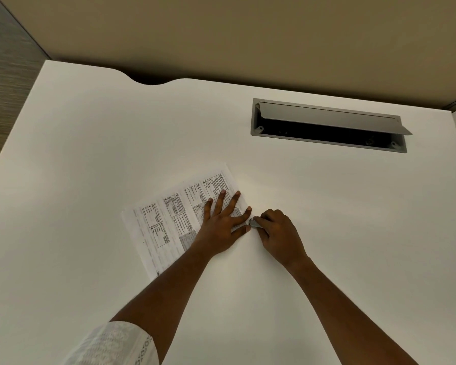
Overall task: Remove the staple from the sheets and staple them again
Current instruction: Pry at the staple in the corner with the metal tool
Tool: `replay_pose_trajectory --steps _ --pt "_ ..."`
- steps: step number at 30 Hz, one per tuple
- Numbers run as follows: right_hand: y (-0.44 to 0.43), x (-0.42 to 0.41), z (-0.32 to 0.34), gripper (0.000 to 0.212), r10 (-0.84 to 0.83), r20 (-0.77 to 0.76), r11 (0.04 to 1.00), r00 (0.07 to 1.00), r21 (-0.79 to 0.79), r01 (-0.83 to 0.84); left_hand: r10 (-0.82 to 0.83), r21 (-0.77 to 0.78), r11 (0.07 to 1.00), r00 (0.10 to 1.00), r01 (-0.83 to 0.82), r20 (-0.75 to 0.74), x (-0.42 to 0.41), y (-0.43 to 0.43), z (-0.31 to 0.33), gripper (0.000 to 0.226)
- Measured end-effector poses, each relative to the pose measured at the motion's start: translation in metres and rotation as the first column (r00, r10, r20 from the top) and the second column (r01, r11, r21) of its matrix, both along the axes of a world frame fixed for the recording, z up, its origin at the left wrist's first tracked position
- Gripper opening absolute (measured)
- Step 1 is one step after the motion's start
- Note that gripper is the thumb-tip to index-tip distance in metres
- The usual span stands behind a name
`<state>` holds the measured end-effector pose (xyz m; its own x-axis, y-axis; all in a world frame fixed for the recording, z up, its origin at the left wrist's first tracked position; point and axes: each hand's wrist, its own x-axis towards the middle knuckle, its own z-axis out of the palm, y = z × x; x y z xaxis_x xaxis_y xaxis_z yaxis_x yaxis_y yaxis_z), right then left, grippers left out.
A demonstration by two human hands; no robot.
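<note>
Right now the sheets [169, 219] are lying flat on the white bench [90, 154], turned at an angle, printed side up with boxed tables of text. The left hand [223, 227] is pressing down on their right-hand part, palm flat and fingers spread wide apart, the thumb reaching toward the paper's right corner. Just beside that corner the right hand [277, 233] is curling closed around a small grey metal tool [254, 223], its tip sitting at the paper's edge between the left thumb and forefinger. Whether the tool is touching a staple is too small to tell. A white patterned sleeve [116, 343] is covering the left upper arm. Farther back, well apart from the sheets, a grey cable hatch [327, 127] is sitting in the bench with its lid tilted open.
</note>
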<state>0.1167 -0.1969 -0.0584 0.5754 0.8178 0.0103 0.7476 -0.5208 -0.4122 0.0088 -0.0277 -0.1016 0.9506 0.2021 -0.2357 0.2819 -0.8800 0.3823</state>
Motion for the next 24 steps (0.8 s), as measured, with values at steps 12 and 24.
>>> replay_pose_trajectory --steps 12,24 --pt "0.006 0.005 0.002 0.011 -0.083 -0.129 0.990 0.988 -0.121 0.067 -0.027 0.059 0.998 0.984 0.016 0.179 -0.003 -0.002 -0.010 0.049" --pt "0.001 -0.001 0.003 0.013 -0.043 -0.034 0.998 0.999 -0.057 0.041 0.123 -0.175 0.978 0.991 -0.111 0.057 0.000 0.001 0.004 0.035"
